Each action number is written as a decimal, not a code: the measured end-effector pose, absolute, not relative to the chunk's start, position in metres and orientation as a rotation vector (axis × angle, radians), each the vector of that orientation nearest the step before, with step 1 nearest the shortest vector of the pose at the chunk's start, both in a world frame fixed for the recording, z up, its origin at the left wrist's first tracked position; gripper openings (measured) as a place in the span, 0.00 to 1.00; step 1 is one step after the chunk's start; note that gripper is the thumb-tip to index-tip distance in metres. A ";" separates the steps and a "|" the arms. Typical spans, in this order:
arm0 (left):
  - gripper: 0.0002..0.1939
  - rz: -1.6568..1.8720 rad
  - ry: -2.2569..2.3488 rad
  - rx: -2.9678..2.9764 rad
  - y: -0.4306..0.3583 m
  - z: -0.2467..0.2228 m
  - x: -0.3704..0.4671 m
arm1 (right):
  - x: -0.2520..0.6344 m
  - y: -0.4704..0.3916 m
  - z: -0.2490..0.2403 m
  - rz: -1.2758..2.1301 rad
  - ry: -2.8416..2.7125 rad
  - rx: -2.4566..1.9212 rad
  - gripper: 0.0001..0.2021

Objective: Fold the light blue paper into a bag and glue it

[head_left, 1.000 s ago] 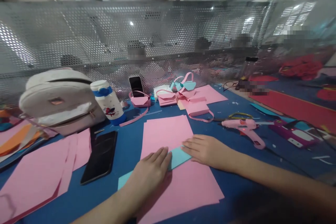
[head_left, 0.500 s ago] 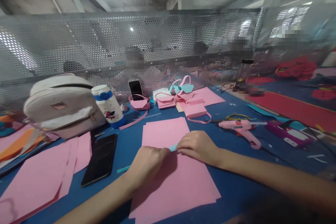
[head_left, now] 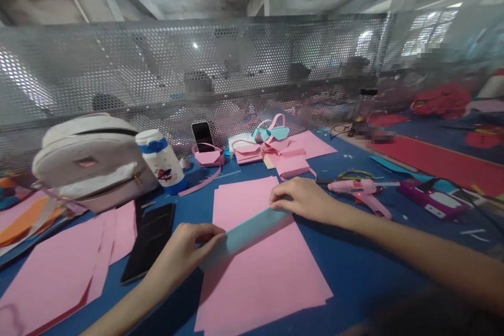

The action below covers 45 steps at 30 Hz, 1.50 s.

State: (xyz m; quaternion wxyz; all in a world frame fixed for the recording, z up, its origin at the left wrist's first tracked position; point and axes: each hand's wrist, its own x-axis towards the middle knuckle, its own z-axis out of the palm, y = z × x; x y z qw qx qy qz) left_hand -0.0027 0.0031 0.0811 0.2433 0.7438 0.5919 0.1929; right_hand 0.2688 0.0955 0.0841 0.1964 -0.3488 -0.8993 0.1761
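Pinching a blue paper strip [head_left: 249, 231] at one end with the left hand [head_left: 186, 244] and the other with the right hand [head_left: 302, 197], holding it between them over pink sheets [head_left: 271, 278]; apparently straightening it, probably needing even tension next

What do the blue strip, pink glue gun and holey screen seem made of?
Blue strip: probably matte paper or thin card, being flat, dull and straight-edged. Pink glue gun: likely smooth moulded plastic, from its even colour and rounded body. Holey screen: apparently perforated metal, grey with a dull sheen.
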 end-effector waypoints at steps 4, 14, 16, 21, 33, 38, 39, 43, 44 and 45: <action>0.19 0.580 1.714 1.941 -0.005 0.076 -0.028 | 0.273 0.101 0.086 0.537 -2.496 -1.016 0.05; 0.16 0.415 1.554 2.079 0.010 0.081 -0.009 | 0.242 0.096 0.083 0.611 -2.540 -0.965 0.05; 0.17 0.432 1.525 2.079 0.020 0.081 0.006 | 0.233 0.094 0.083 0.622 -2.546 -0.949 0.05; 0.21 0.483 1.486 2.036 0.038 0.084 0.017 | 0.240 0.102 0.087 0.685 -2.521 -0.964 0.05; 0.21 0.510 1.512 1.902 0.024 0.088 -0.017 | 0.281 0.122 0.091 0.994 -2.186 -0.907 0.07; 0.19 0.658 1.516 1.737 0.021 0.089 -0.023 | 0.271 0.124 0.092 0.999 -1.923 -0.828 0.10; 0.19 0.698 1.520 1.692 0.021 0.088 -0.024 | 0.271 0.125 0.094 1.003 -1.873 -0.822 0.10; 0.22 0.855 1.529 1.521 0.022 0.081 -0.025 | 0.270 0.121 0.092 1.335 -1.597 -0.761 0.14; 0.23 0.890 1.528 1.499 0.023 0.078 -0.024 | 0.268 0.118 0.089 1.488 -1.537 -0.719 0.17; 0.24 0.930 1.525 1.474 0.025 0.075 -0.021 | 0.264 0.114 0.085 1.644 -1.500 -0.670 0.20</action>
